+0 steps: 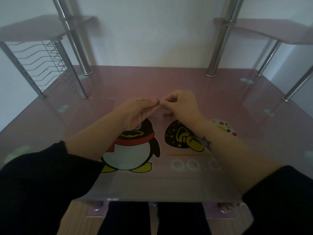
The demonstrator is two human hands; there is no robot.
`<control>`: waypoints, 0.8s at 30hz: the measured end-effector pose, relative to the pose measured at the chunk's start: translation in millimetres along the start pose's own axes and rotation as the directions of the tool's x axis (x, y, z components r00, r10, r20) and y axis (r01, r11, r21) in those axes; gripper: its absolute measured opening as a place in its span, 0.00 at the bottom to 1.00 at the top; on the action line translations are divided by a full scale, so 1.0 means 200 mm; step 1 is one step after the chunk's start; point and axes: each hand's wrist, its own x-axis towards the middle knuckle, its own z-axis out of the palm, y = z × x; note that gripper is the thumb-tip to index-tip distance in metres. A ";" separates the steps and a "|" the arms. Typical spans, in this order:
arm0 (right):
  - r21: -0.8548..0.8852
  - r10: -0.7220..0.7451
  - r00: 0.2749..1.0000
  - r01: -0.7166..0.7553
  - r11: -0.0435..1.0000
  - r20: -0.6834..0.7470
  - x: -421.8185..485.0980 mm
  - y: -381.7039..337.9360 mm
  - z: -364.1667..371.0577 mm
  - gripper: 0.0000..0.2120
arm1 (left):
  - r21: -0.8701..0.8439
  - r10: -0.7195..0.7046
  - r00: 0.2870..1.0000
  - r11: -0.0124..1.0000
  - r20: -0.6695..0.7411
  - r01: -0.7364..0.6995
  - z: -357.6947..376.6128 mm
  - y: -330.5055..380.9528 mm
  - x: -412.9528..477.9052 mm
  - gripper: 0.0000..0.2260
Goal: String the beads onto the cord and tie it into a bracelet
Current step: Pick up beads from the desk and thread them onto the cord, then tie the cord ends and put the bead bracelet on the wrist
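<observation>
Black sleeves (42,184) fill the lower corners, cut off by the frame edge. The pink glass table (152,187) bears a penguin decal (133,150), partly covered by the forearms. Above the table's middle the left hand (135,112) pinches a small brown bead (158,102) at its fingertips. The right hand (183,104), fingers curled, meets it there; what it holds cannot be told. The cord is too fine to make out. Three loose beads (168,114) lie on the table just below. Behind stand chrome posts (218,48), blurred side shelves (271,29), a wire rack (42,61) and a white wall (152,31).
</observation>
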 end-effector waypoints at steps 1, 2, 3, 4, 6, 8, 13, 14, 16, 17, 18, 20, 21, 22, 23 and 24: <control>0.003 -0.002 1.000 0.002 1.000 -0.004 0.00 0.00 0.00 0.04 | -0.007 0.002 1.000 1.000 0.002 -0.002 0.00 0.00 0.00 0.06; 0.005 -0.002 1.000 0.002 1.000 -0.009 0.00 0.00 0.01 0.04 | -0.009 0.004 1.000 1.000 0.004 -0.004 0.00 0.00 0.00 0.06; 0.009 0.002 1.000 -0.002 1.000 -0.012 0.00 0.00 0.01 0.04 | -0.007 0.005 1.000 1.000 0.006 -0.005 -0.01 0.00 0.00 0.06; 0.016 0.009 1.000 -0.009 1.000 -0.011 0.01 0.00 0.01 0.04 | -0.002 0.004 1.000 1.000 0.005 -0.004 -0.01 0.00 0.00 0.06; 0.035 0.024 1.000 -0.024 0.999 -0.002 0.01 0.00 0.00 0.05 | 0.012 0.000 1.000 1.000 0.002 0.000 0.00 0.00 0.00 0.06; 0.047 0.024 1.000 -0.025 0.999 0.008 0.00 0.00 0.00 0.05 | 0.026 0.002 1.000 1.000 -0.002 -0.002 0.00 0.00 0.00 0.06; 0.050 0.027 1.000 -0.028 0.998 0.014 0.00 0.01 -0.01 0.03 | 0.034 0.015 1.000 0.999 -0.013 -0.014 0.02 0.00 -0.01 0.06; 0.041 0.032 0.999 -0.033 0.999 0.008 0.01 0.01 0.00 0.03 | 0.038 0.020 1.000 0.999 -0.016 -0.019 0.02 0.00 -0.01 0.07; 0.038 0.043 0.999 -0.043 0.998 0.002 0.01 0.01 0.00 0.04 | 0.054 0.029 0.999 0.998 -0.020 -0.028 0.02 0.00 -0.01 0.09; 0.046 0.045 0.999 -0.045 0.998 0.003 0.01 0.01 0.00 0.05 | 0.062 0.033 0.999 0.998 -0.020 -0.031 0.03 0.00 -0.01 0.10; 0.053 0.044 0.999 -0.044 0.998 0.004 0.01 0.01 0.01 0.06 | 0.070 0.036 0.999 0.997 -0.018 -0.034 0.03 0.00 -0.01 0.11; 0.055 0.038 0.999 -0.038 0.998 0.006 0.00 0.02 0.00 0.07 | 0.085 0.037 0.999 0.996 -0.014 -0.036 0.03 0.00 -0.02 0.13; 0.054 0.034 0.999 -0.035 0.998 0.006 0.00 0.02 0.00 0.07 | 0.089 0.038 0.999 0.995 -0.013 -0.037 0.03 0.00 -0.02 0.13; 0.056 0.032 0.999 -0.033 0.998 0.006 0.00 0.01 0.00 0.07 | 0.092 0.039 0.999 0.995 -0.012 -0.038 0.03 0.00 -0.02 0.14; 0.061 0.032 0.999 -0.033 0.998 0.008 0.00 0.01 0.00 0.07 | 0.094 0.040 0.999 0.995 -0.010 -0.039 0.03 0.00 -0.02 0.14; 0.063 0.033 0.999 -0.033 0.997 0.010 0.00 0.01 0.00 0.06 | 0.096 0.039 0.999 0.995 -0.008 -0.038 0.03 0.00 -0.02 0.14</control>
